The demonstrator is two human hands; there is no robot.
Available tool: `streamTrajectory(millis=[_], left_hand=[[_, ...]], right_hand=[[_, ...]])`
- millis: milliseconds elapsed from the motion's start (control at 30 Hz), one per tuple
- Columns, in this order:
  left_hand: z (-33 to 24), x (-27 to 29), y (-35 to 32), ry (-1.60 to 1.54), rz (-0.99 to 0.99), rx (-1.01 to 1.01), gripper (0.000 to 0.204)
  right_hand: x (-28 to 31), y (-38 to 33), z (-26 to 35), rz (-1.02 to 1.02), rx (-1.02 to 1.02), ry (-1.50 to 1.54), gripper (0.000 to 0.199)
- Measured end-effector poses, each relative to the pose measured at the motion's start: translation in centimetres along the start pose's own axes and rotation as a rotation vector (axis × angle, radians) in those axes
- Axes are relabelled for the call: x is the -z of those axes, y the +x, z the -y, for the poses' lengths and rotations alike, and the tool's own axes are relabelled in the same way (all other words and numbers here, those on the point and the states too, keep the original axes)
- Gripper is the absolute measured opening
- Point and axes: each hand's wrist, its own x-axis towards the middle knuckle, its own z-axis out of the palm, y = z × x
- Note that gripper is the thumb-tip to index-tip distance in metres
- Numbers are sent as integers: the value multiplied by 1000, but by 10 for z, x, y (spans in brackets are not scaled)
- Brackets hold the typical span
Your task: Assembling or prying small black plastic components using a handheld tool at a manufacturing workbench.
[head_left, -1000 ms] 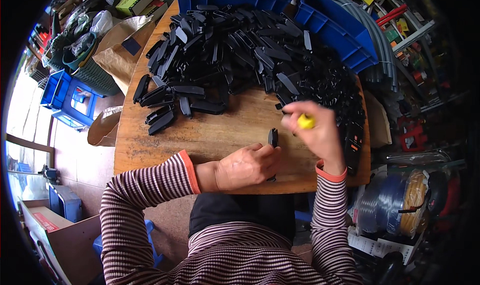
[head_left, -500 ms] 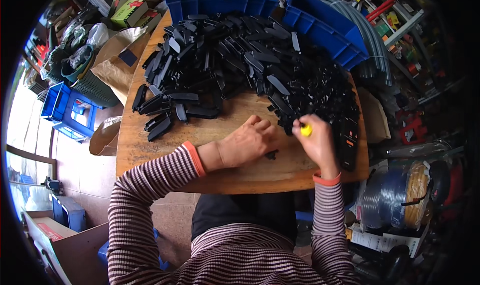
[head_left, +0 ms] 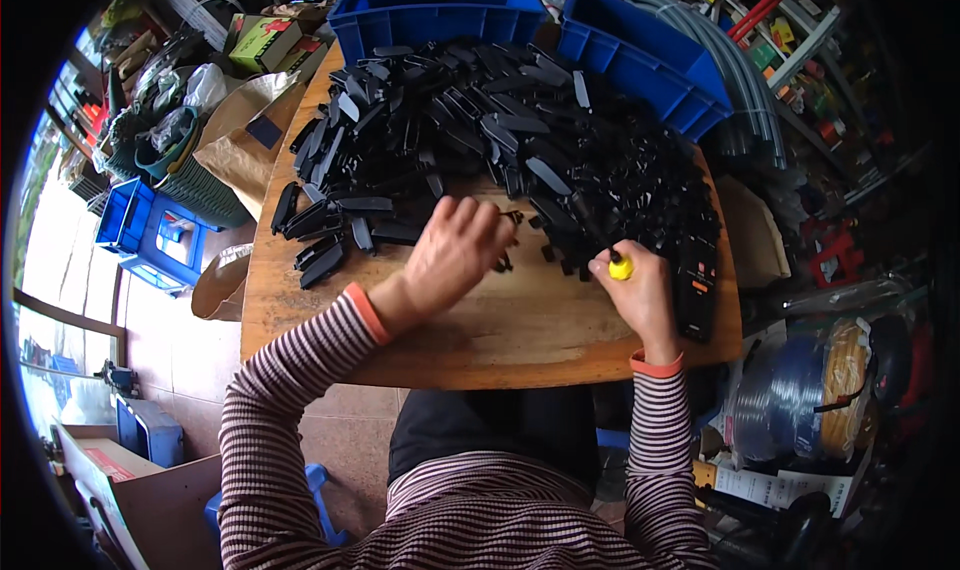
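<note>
Wooden worktop [head_left: 560, 335], surface scuffed, carries a broad heap of black plastic parts [head_left: 450, 120] across its far half. Two blue bins [head_left: 440, 22] stand behind the heap; wrapped coils [head_left: 790, 390] sit at right, a brown paper bag [head_left: 240, 142] at left. Of the hands, the left [head_left: 455, 250] is raised near the heap, fingers curled; a dark piece [head_left: 503, 264] shows beside its fingertips, grip cannot be determined. The right [head_left: 640, 288] closes around a yellow item [head_left: 621, 269], wrist at the worktop's near right.
</note>
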Motion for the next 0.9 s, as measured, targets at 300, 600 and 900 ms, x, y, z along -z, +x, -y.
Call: streamTrajectory(millis=[300,600,900], left_hand=[[-83,37,-41,-169,189,-205,29],[-47,33,-34,-628,179,-88,37],[-84,1,-14,-326,123,135,26]], right_hand=[[-3,-11,7,6,-112,256,12],[0,-22,27,18,-6,294,11],[-33,-4,23,-66,143,227,11]])
